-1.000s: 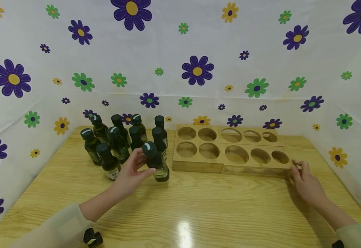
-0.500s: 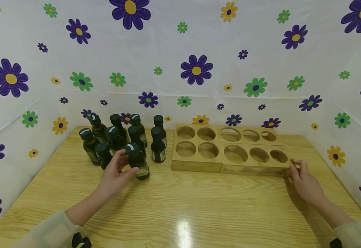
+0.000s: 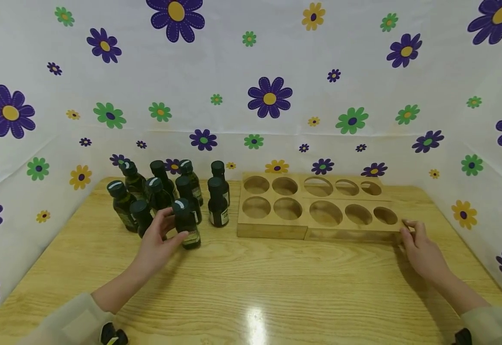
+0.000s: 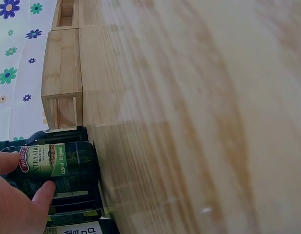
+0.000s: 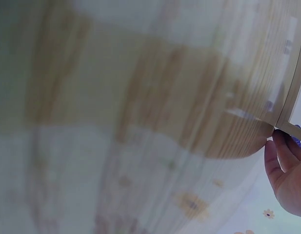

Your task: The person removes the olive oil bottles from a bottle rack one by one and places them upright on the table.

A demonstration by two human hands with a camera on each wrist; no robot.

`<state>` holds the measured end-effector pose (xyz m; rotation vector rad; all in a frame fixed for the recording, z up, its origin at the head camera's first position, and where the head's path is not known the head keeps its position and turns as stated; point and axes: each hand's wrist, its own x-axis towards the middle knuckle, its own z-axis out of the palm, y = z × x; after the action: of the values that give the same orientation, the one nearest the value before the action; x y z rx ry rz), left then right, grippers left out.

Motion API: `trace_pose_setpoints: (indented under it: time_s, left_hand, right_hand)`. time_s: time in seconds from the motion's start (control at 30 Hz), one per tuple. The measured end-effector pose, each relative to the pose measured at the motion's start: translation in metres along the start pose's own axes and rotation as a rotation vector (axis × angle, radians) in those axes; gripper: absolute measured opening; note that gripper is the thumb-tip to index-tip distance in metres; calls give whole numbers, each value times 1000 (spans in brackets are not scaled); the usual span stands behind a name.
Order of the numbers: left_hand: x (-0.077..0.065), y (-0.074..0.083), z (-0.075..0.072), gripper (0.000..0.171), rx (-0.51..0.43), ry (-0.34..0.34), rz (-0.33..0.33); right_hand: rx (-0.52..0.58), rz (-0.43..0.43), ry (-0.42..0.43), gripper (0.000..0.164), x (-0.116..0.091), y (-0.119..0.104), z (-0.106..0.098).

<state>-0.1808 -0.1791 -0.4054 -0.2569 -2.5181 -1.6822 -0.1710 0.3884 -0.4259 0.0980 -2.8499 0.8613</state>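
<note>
My left hand (image 3: 158,242) holds a small dark green olive oil bottle (image 3: 187,229) between thumb and fingers. The bottle is nearly upright at the front of a bottle group, its base at or close to the tabletop. In the left wrist view, its label (image 4: 40,160) reads "Extra Virgin". Several similar bottles (image 3: 121,206) stand behind and left of it, partly hidden by one another. My right hand (image 3: 425,251) pinches the front right corner of a wooden rack (image 3: 272,232) with round holes in two rows. Fingertips meet that corner in the right wrist view.
Two bottles (image 3: 218,211) stand between the held bottle and the rack's left end. The wood-grain table (image 3: 294,292) extends in front. White flower-patterned cloth (image 3: 229,62) encloses the back and both sides.
My left hand has carried the bottle leftward, away from the two bottles near the rack, to the front of the group. My right hand stays at the rack's corner.
</note>
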Motion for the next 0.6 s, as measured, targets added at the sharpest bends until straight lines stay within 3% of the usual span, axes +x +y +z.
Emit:
trace_pose_setpoints:
  time_s: [0.6]
  left_hand:
    - [-2,-7,-3,62,-15,-22,-33]
  right_hand:
    - [63,25,-46,47,2,0,-2]
